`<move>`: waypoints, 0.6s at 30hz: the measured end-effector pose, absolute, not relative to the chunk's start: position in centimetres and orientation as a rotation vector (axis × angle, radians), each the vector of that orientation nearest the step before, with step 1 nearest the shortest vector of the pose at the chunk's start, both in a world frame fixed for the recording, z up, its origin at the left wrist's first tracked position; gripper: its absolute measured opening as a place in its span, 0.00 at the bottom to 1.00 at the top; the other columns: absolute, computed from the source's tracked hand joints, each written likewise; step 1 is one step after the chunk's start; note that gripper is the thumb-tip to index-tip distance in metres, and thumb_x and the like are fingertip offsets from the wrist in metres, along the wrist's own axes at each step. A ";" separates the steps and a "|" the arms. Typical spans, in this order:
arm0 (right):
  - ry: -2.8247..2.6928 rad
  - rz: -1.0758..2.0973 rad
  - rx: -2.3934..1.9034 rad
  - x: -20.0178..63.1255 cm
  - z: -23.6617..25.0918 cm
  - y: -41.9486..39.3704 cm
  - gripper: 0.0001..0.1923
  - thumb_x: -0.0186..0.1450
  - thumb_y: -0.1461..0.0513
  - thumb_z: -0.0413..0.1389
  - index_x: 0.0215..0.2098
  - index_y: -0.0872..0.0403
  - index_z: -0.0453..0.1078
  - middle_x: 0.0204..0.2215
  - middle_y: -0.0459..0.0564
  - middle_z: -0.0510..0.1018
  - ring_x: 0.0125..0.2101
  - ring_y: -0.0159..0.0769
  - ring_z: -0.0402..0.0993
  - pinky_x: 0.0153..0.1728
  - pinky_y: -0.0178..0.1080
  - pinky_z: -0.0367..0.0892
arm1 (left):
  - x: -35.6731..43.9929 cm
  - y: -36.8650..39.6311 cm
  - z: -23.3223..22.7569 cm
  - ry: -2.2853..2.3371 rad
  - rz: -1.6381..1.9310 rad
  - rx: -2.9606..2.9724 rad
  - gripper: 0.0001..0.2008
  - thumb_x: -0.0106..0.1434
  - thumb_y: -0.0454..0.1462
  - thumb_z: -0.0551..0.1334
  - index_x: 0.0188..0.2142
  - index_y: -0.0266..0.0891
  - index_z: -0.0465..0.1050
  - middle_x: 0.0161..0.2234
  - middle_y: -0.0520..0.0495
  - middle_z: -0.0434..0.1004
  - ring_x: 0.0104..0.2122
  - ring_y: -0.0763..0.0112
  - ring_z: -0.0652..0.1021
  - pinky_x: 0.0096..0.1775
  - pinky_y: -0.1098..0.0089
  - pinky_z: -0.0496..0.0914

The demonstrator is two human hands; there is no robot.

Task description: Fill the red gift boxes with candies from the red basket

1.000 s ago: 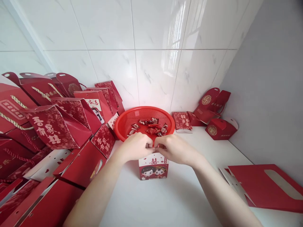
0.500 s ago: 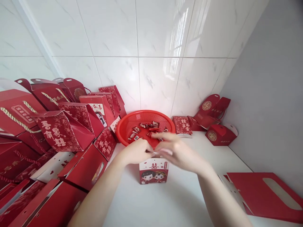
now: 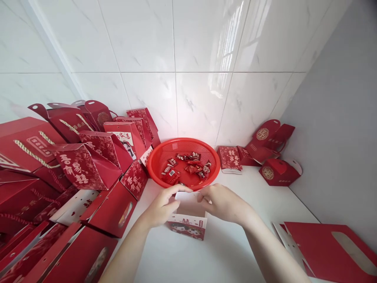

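A small red-and-white gift box (image 3: 187, 224) with a cartoon couple on its front stands on the white counter, its top open. My left hand (image 3: 160, 206) grips its left side and top flap. My right hand (image 3: 222, 202) holds its right top edge with the fingertips. Just behind the box sits a round red plastic basket (image 3: 156, 159) with several red-wrapped candies (image 3: 188, 167) in it.
A heap of red gift boxes and bags (image 3: 82, 169) fills the left side. More small red boxes (image 3: 272, 157) lie at the back right corner. A flat unfolded red box (image 3: 332, 251) lies at the near right. White tiled wall behind, grey wall on the right.
Both hands were together over the box's top; they have moved apart to its two sides and the top now stands open. The box tilts slightly toward me.
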State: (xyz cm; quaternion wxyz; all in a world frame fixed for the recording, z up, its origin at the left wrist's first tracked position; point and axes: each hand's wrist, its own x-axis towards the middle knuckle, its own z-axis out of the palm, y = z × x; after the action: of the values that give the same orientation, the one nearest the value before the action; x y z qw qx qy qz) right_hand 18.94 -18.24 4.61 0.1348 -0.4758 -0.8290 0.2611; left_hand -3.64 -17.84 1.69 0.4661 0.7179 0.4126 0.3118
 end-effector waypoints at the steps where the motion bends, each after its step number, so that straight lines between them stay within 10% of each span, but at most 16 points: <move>1: -2.395 0.766 -1.347 19.0 4.4 -18.2 0.12 0.58 0.70 0.49 0.30 0.52 0.74 0.26 0.45 0.77 0.26 0.32 0.68 0.28 0.34 0.60 | -4.0 -17.8 1.0 0.965 0.838 1.704 0.20 0.56 0.29 0.55 0.46 0.42 0.76 0.51 0.46 0.76 0.50 0.61 0.74 0.52 0.65 0.65; 6: -2.432 0.962 -1.135 18.9 3.4 -18.0 0.26 0.58 0.71 0.48 0.52 0.53 0.73 0.49 0.52 0.79 0.46 0.39 0.74 0.46 0.38 0.67 | -5.6 -18.2 -1.9 0.841 1.051 1.570 0.08 0.61 0.34 0.58 0.28 0.38 0.75 0.49 0.42 0.76 0.52 0.56 0.72 0.54 0.61 0.63; 18: -2.384 1.005 -0.230 16.6 6.6 -24.4 0.18 0.65 0.62 0.56 0.53 0.47 0.72 0.51 0.52 0.77 0.54 0.45 0.72 0.50 0.45 0.71 | -6.1 -18.8 -3.1 0.751 1.255 1.799 0.13 0.63 0.40 0.58 0.27 0.38 0.77 0.38 0.41 0.76 0.38 0.59 0.75 0.42 0.64 0.67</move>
State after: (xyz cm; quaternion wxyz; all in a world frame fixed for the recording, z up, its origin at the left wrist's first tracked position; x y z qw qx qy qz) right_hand 16.57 -24.36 6.63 0.2689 -0.0853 -0.8841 0.3726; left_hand -6.05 -18.82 -3.06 0.3998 0.7112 0.2970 0.4961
